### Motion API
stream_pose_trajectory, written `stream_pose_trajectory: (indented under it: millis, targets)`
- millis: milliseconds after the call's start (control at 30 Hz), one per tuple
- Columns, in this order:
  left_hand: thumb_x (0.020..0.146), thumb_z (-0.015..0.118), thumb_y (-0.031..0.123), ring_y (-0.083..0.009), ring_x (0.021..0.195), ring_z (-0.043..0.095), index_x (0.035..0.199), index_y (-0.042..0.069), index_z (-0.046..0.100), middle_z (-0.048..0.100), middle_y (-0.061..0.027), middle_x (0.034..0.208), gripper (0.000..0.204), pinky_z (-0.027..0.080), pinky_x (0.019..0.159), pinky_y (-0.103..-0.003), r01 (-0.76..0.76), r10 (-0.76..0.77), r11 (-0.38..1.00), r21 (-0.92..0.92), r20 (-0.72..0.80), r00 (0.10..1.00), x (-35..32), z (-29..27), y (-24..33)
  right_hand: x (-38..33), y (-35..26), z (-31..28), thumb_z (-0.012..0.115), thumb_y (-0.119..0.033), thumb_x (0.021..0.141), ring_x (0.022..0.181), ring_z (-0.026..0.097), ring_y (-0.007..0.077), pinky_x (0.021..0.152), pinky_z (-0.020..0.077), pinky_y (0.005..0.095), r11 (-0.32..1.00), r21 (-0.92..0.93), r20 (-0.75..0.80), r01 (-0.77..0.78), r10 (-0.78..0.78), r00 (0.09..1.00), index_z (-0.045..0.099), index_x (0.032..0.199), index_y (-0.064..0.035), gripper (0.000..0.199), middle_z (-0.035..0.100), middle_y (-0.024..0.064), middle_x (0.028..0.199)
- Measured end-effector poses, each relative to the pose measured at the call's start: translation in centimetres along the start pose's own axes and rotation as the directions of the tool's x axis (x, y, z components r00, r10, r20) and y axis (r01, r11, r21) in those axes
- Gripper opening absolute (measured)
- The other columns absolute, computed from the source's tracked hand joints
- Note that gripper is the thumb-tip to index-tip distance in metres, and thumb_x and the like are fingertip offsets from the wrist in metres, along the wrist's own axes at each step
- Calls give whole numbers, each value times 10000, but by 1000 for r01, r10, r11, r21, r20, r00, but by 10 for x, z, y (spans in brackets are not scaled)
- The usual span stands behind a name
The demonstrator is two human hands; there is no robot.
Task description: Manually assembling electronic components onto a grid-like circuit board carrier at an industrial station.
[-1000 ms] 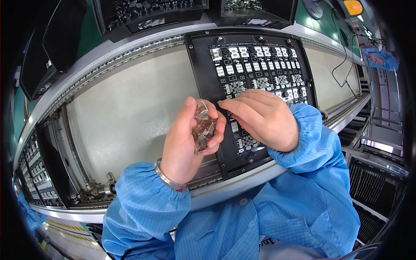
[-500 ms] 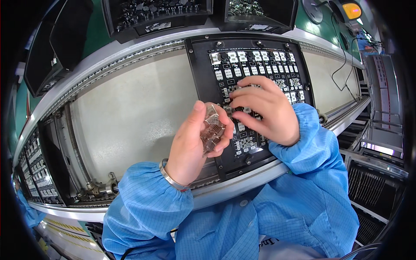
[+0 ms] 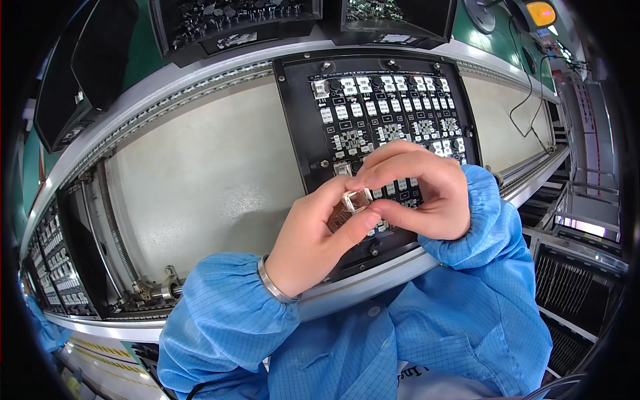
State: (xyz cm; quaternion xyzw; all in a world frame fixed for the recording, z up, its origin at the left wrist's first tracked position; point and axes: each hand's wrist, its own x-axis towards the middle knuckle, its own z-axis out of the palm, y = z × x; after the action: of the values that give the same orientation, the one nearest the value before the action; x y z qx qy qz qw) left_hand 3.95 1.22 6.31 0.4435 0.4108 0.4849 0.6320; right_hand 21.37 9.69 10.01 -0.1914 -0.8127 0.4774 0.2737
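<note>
My left hand (image 3: pixel 313 230) is curled around a small bunch of clear parts with thin metal pins (image 3: pixel 345 215). Its wrist wears a metal band. My right hand (image 3: pixel 427 190) meets the left one, thumb and fingers closing on the bunch's upper end, where a clear, silvery-edged piece (image 3: pixel 360 199) shows. Fingers hide much of the bunch. Both hands are above the lower part of a black tray frame (image 3: pixel 300 113) that holds black circuit boards (image 3: pixel 360 127) with rows of white components. My right hand covers some of the boards.
Two black bins of small parts, one with dark pieces (image 3: pixel 233 13) and one with shinier pieces (image 3: pixel 373 12), stand beyond the rail. A pale conveyor surface (image 3: pixel 207 180) lies left of the tray. Another board tray (image 3: pixel 57 260) is at far left, a slotted rack (image 3: pixel 567 287) at right.
My right hand has drawn back from over the boards and closed on the bunch in my left hand. My left hand has turned, its thumb now pointing rightward.
</note>
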Motion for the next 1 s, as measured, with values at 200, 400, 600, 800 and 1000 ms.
stream_pose_trajectory:
  millis: [200,400,600,800,1000]
  targets:
    - [860,636,189,-245,688,577,1019,-10,557,564,-138,796,267,465,631,-315,-101,105,932,347,9,994,5,-3,10,-7,-2,2,645,94,760,959,620,279,832,492,374,984,148,-74,-99,111,991,569,998,24,259,639,186,977]
    - [835,660,183,-310,673,569,912,12,528,546,-144,768,229,457,601,-360,-63,80,897,438,-19,997,6,1,16,-7,-2,-7,626,39,795,944,619,258,840,483,360,993,80,-74,-88,94,993,554,1058,50,274,626,194,989]
    - [767,718,161,-300,656,590,915,44,539,568,-92,790,260,475,538,-375,-258,344,699,667,2,939,9,1,6,0,-6,-6,681,-30,774,856,607,222,807,483,324,987,97,14,-129,128,992,578,1079,59,334,610,159,979]
    - [727,744,146,-273,666,608,911,51,542,578,-73,803,290,486,533,-361,-209,281,674,709,16,960,9,3,10,-3,-3,-6,701,19,737,859,606,217,782,485,311,991,31,48,-134,132,990,604,1038,50,318,609,149,972]
    - [699,764,121,-248,649,597,887,53,538,575,-74,803,301,485,534,-337,-254,344,744,618,-28,939,13,2,8,-8,0,-5,665,66,729,875,609,216,779,489,318,979,113,-45,-171,177,983,606,1030,53,307,616,150,981]
